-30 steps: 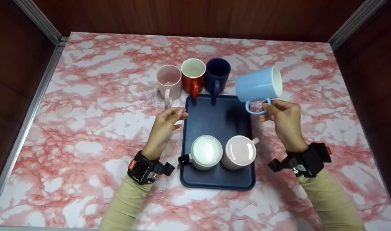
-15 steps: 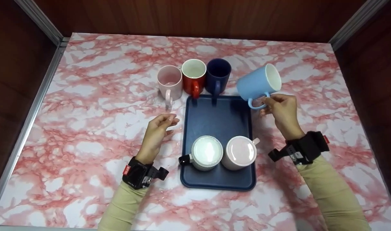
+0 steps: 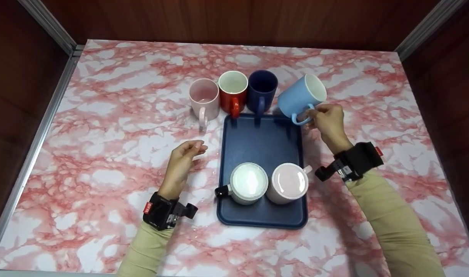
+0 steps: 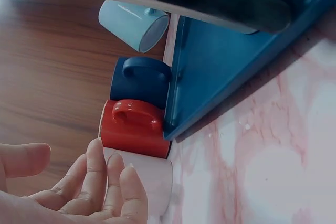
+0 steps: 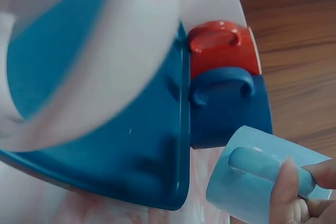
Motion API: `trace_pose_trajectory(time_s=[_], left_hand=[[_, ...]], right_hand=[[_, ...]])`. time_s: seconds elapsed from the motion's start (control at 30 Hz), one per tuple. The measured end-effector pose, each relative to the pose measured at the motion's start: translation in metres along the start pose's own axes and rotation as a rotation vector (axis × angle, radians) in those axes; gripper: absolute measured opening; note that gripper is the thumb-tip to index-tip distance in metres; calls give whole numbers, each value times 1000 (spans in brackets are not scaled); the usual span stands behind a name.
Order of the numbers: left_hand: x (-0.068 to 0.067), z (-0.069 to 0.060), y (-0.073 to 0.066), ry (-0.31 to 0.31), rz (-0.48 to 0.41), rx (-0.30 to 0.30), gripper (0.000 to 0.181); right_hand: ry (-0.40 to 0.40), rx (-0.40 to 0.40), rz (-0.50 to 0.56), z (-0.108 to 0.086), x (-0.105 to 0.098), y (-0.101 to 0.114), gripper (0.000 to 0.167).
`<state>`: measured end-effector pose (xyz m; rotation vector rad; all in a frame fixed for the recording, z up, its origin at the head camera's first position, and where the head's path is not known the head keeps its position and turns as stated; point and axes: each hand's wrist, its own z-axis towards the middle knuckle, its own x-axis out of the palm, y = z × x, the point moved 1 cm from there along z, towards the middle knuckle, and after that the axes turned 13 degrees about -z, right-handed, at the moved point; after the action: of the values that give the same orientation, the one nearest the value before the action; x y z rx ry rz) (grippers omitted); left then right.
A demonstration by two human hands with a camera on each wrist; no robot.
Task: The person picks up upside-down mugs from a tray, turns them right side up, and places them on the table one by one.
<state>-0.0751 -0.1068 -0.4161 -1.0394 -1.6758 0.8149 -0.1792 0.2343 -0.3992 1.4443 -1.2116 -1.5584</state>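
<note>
My right hand (image 3: 329,125) pinches the handle of a light blue mug (image 3: 296,98), which is tilted with its mouth up to the right, beside the tray's far right corner. In the right wrist view, thumb and fingers grip that handle, and the light blue mug (image 5: 252,182) is close to the dark blue mug (image 5: 231,114). My left hand (image 3: 178,165) hangs left of the tray with relaxed, bent fingers and holds nothing. Beyond it a pink mug (image 3: 204,94), a red mug (image 3: 232,98) and a dark blue mug (image 3: 262,88) stand upright in a row, handles toward me.
On the near half of the dark blue tray (image 3: 261,142) are a white mug (image 3: 249,182) with a black handle at left and a pale pink mug (image 3: 289,182) with its handle at right, both bottoms up. Wooden walls (image 3: 234,23) enclose the marbled table (image 3: 103,154).
My right hand has moved the light blue mug left and away from me, and the mug has turned more upright. My left hand has drawn back to the left, off the tray's edge.
</note>
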Motion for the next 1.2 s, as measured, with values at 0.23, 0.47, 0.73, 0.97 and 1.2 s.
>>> trace_pose_trajectory(time_s=[0.23,0.47,0.73,0.97,1.2], left_hand=[[-4,1,2,-15,14,1,28],[-6,5,2,-42,67,21,29],[-1,17,3,-75,149,72,27],[9,29,3,-97,215,130,25],[16,39,6,-108,261,178,23]], right_hand=[[-1,111,-51,6,7,17,9],[19,132,-113,12,7,15,9],[-1,78,-236,17,9,13,11],[1,45,-342,24,13,13,16],[-5,31,-383,28,17,15,16]])
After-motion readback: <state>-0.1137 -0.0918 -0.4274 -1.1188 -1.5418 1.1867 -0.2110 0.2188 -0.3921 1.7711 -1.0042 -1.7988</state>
